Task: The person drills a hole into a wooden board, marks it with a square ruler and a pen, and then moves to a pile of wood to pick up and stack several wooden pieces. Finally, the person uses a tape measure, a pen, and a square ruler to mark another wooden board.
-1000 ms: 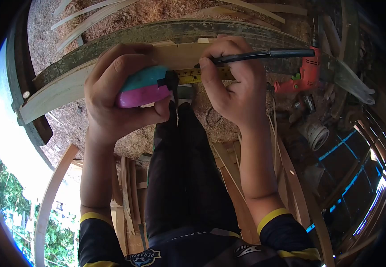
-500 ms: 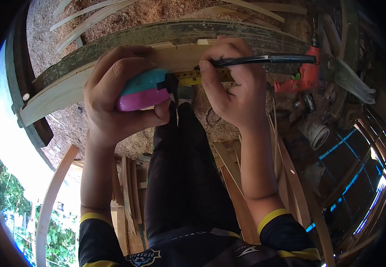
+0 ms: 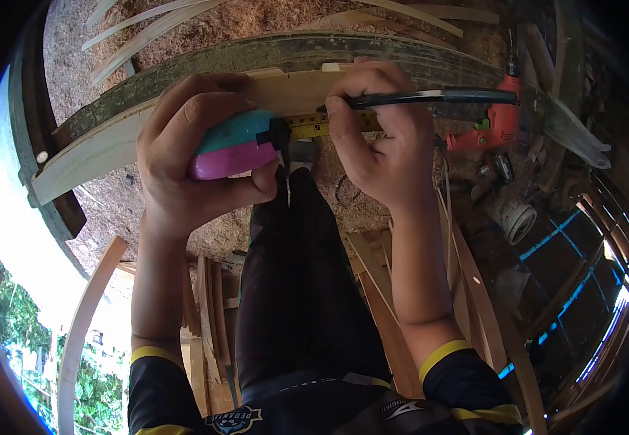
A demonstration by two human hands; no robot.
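My left hand is wrapped round a tape measure with a teal and pink case. Its short yellow blade runs right, along the near edge of a pale wooden board. My right hand pinches a black pen, which lies nearly level with its tip at the board just above the blade. The blade's far end passes behind my right fingers. Part of the board is hidden behind both hands.
A weathered beam lies behind the board. To the right is a red drill, with a white container below it. Wood strips rest on the shavings-covered ground, and more planks lie beside my legs.
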